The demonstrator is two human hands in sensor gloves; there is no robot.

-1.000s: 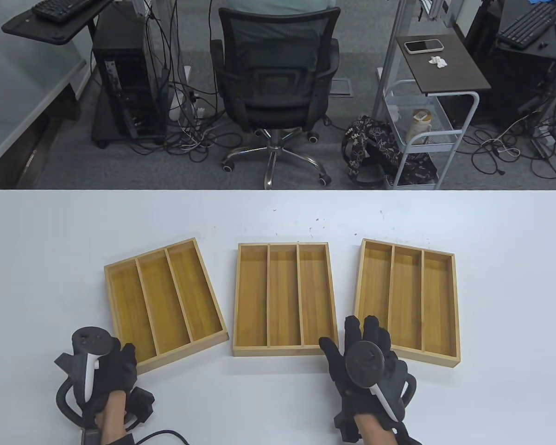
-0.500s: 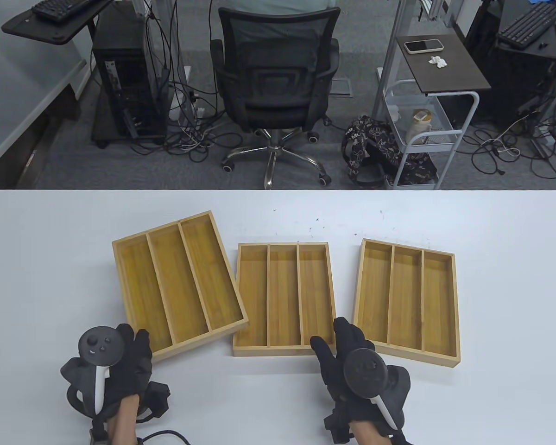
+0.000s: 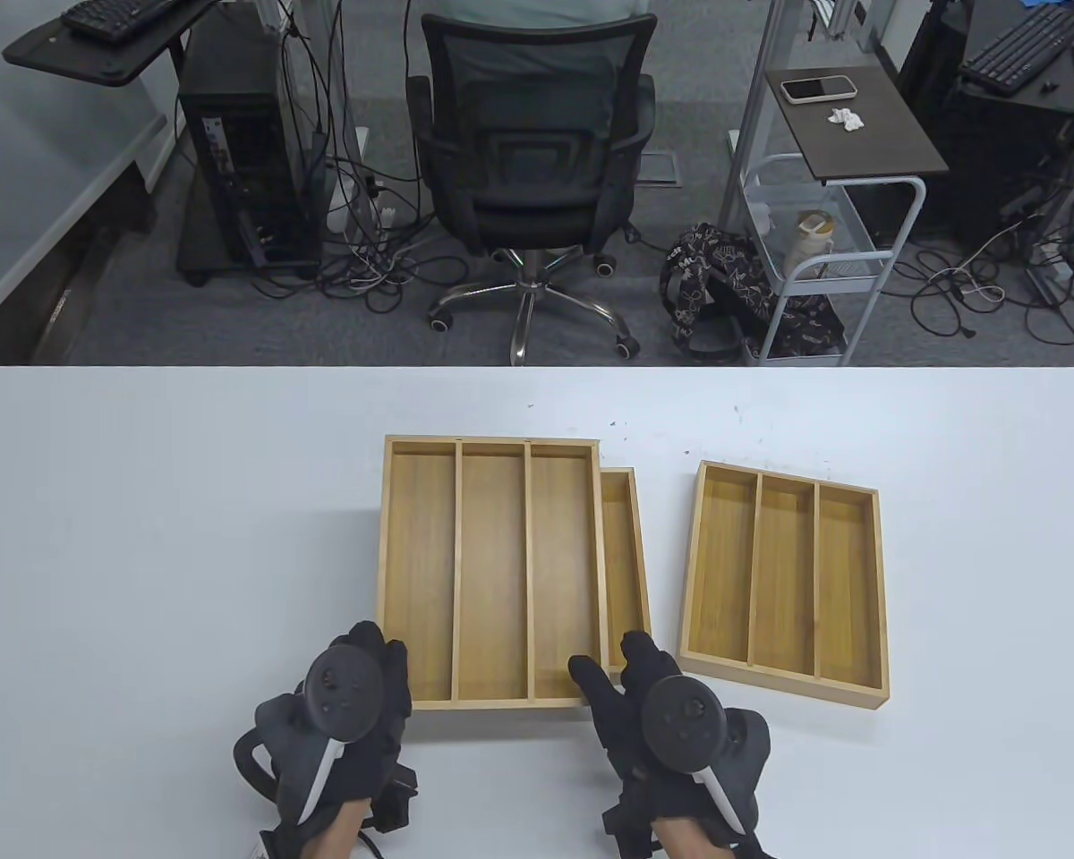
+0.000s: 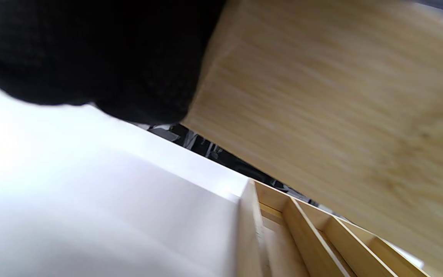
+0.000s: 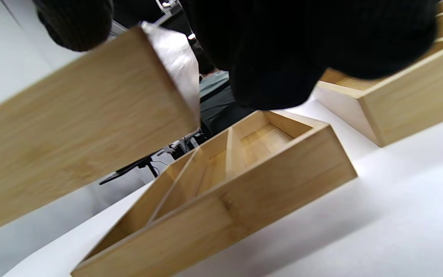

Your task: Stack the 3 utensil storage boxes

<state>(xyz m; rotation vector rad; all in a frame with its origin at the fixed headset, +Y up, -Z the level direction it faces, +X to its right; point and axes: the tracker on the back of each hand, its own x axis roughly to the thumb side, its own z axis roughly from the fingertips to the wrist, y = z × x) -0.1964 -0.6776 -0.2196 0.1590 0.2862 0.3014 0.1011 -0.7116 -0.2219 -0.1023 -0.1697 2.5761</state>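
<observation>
**Lifted box held over the middle box**

The left hand grips the near left corner of the lifted box, fingers clenched on its near wall. The right hand is at that box's near right corner; its thumb lies against the near wall, but whether the other fingers grip cannot be told from above.

In the wrist views the lifted box is clear of the table, with an open gap between its underside and the middle box below. It is offset to the left of the middle box, so only the middle box's right compartment and right wall show from above. The lifted box's far edge reaches a little beyond the middle box's far edge.

The right box lies flat to the right of the middle box, slightly turned, with a narrow strip of bare table between them. Bare table spreads to the left of the lifted box and beyond the far edges of all three boxes.

Most of the middle box is hidden under the lifted one. The left wrist view is blurred, and dark glove fills its upper left corner. In the right wrist view the right hand covers part of the right box.
</observation>
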